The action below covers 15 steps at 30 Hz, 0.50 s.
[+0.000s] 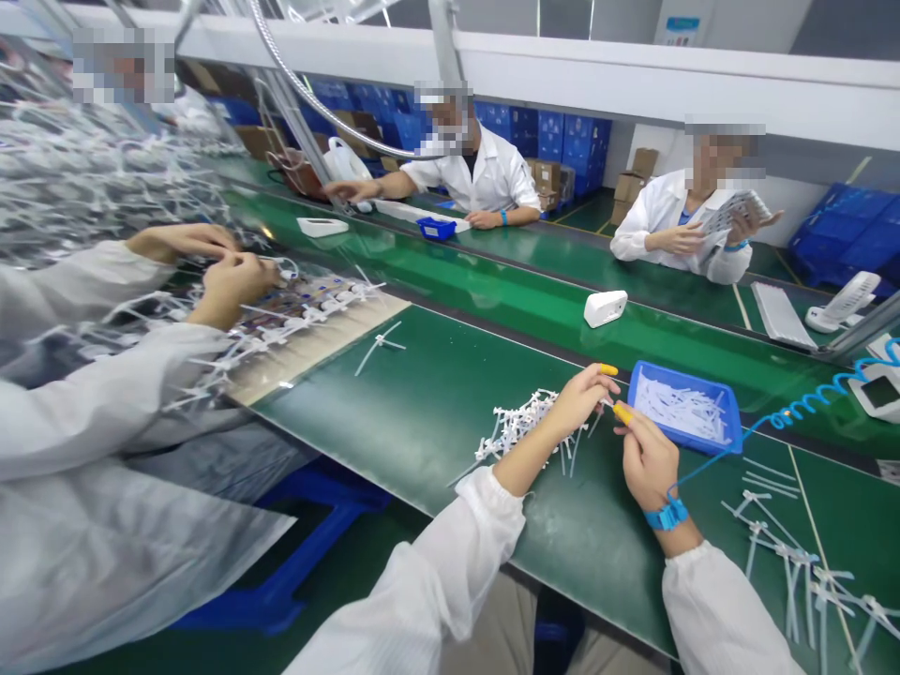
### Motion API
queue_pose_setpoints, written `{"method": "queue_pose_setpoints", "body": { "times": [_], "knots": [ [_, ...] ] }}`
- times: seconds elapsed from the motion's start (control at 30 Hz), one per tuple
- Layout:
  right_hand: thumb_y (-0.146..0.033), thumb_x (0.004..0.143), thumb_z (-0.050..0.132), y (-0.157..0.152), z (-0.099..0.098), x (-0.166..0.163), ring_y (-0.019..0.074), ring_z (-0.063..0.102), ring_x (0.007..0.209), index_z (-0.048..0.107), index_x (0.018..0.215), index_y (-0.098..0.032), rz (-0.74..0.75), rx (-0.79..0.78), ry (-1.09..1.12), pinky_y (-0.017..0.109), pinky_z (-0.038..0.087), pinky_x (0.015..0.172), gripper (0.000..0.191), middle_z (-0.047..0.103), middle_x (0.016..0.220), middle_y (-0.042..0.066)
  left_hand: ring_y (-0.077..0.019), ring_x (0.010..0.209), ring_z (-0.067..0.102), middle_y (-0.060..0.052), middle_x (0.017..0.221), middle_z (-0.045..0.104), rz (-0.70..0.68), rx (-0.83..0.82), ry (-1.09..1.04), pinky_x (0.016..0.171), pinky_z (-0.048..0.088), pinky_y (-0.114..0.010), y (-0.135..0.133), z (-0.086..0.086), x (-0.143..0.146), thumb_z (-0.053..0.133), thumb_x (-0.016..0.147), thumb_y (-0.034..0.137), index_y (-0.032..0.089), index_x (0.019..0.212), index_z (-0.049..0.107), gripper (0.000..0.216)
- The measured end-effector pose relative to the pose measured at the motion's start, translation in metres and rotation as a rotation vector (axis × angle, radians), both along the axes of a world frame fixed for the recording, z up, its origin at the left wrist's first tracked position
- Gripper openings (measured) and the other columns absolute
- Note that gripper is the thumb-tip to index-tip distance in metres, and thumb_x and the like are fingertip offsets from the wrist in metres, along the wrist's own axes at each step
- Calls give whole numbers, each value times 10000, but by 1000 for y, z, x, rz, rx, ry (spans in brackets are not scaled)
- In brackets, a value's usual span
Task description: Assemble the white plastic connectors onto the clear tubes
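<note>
My left hand (pixel 577 401), with a yellow finger cot on one finger, is closed in a pinch over the green bench. Close by on its right is my right hand (pixel 648 459), also pinched, with a yellow finger cot and a blue wrist strap (pixel 667 514). A small white piece (pixel 606 403) shows between the fingertips of both hands; its exact shape is too small to tell. Under and beside my left forearm lies a heap of small white plastic parts (pixel 524 419) with thin strips. Just beyond my right hand, a blue tray (pixel 737 433) holds many short white strips (pixel 679 408).
White strips joined by small connectors (pixel 819 572) lie at right, near the strap's coiled blue cord (pixel 816 398). A white device housing (pixel 606 307) sits on the green belt (pixel 492 291). A co-worker's hands (pixel 235 277) work at left over many white assemblies; other co-workers sit opposite.
</note>
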State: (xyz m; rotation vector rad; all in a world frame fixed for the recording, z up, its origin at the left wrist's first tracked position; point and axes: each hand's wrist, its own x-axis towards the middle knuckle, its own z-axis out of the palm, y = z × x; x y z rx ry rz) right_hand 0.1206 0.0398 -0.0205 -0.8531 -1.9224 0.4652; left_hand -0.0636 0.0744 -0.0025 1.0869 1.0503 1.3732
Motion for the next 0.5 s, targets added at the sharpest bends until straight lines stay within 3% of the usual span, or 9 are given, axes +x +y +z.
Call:
{"method": "queue_pose_setpoints", "body": {
  "times": [0.13, 0.33, 0.5],
  "knots": [
    [-135, 978, 440, 0, 9, 4, 264, 798, 997, 813, 1232, -263, -44, 16, -19, 451, 666, 984, 469, 815, 1144, 95, -150, 788, 683, -60, 998, 744, -160, 59, 97, 604, 515, -208, -5, -2, 1, 640, 803, 171, 158, 1185, 683, 384],
    [-184, 1018, 460, 12, 30, 20, 283, 767, 1027, 790, 1094, -237, -135, 41, 82, 455, 625, 968, 343, 801, 1052, 107, -154, 783, 685, -84, 1080, 722, -371, 66, 105, 669, 594, -279, -12, -1, 10, 798, 887, 334, 144, 1192, 705, 371],
    [-248, 1042, 501, 19, 35, 33, 239, 769, 904, 753, 1237, -236, -65, -142, 155, 390, 631, 861, 320, 806, 1027, 76, -192, 898, 722, -71, 1054, 730, -515, 96, 110, 793, 633, -324, -24, -1, 26, 839, 883, 345, 160, 1137, 725, 334]
  ]
}}
